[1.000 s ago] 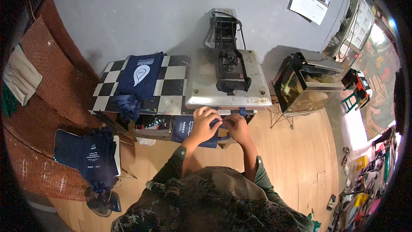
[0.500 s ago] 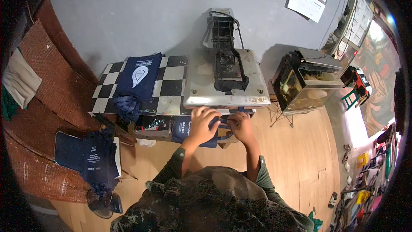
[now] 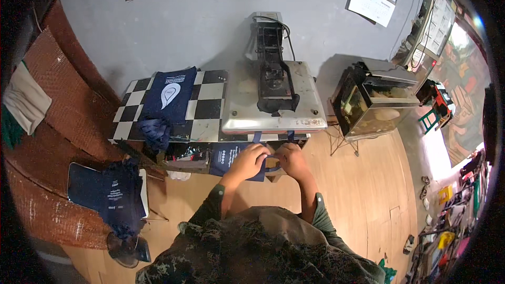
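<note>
A heat press (image 3: 242,121) with a wide silver top plate stands on the table ahead of me. Dark blue bag straps (image 3: 256,137) come out at its front edge and run down to my hands. My left hand (image 3: 248,163) and my right hand (image 3: 292,161) are closed close together on the strap, just in front of the table edge. Whatever the straps join under the plate is hidden. Below my left hand, a navy cloth bag (image 3: 223,159) with white print lies at the shelf under the tabletop, partly covered by that hand.
Left of the press, a printed navy bag (image 3: 179,113) lies on the checkered tabletop (image 3: 206,108), beside bunched dark cloth (image 3: 154,131). Navy cloths drape over a chair (image 3: 84,184) at lower left. A glass tank (image 3: 376,118) stands right of the press, on a thin-legged stand.
Both hands have drawn back slightly toward me and closer together. More of the two strap lengths now shows between the press edge and my fingers.
</note>
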`<state>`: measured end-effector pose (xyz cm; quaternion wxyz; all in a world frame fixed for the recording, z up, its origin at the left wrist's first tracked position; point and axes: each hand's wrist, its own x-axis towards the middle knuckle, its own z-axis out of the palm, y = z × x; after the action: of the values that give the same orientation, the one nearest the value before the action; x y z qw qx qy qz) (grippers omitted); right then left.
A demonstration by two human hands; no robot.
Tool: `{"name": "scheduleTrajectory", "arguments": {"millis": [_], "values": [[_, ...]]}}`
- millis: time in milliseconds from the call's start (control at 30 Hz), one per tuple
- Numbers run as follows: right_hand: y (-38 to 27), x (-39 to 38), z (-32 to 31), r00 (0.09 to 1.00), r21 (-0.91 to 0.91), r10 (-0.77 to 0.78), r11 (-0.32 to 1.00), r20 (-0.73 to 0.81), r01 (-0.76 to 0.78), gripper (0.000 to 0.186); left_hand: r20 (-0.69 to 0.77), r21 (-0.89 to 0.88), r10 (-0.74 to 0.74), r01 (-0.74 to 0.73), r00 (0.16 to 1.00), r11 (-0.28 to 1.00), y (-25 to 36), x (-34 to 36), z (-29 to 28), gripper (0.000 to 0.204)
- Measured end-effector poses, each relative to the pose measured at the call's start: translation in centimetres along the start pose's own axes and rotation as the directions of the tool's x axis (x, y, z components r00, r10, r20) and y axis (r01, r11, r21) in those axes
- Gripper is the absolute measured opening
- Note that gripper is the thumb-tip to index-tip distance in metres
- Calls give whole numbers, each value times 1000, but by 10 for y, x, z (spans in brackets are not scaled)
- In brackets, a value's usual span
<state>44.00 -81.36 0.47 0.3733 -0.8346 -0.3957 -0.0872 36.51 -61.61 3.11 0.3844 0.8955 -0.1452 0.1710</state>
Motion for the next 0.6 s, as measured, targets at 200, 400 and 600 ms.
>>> {"name": "scheduleTrajectory", "arguments": {"millis": [200, 400, 600], "values": [[15, -13, -13, 999, -28, -30, 999, 15, 31, 19, 71, -7, -90, 91, 993, 996, 12, -9, 2, 12], [36, -10, -20, 993, -50, -101, 994, -60, 98, 13, -11, -26, -100, 99, 995, 995, 24, -12, 9, 12], [44, -16, -29, 1000, -251, 17, 968, 12, -13, 24, -71, -61, -58, 54, 996, 997, 29, -18, 37, 11]]}}
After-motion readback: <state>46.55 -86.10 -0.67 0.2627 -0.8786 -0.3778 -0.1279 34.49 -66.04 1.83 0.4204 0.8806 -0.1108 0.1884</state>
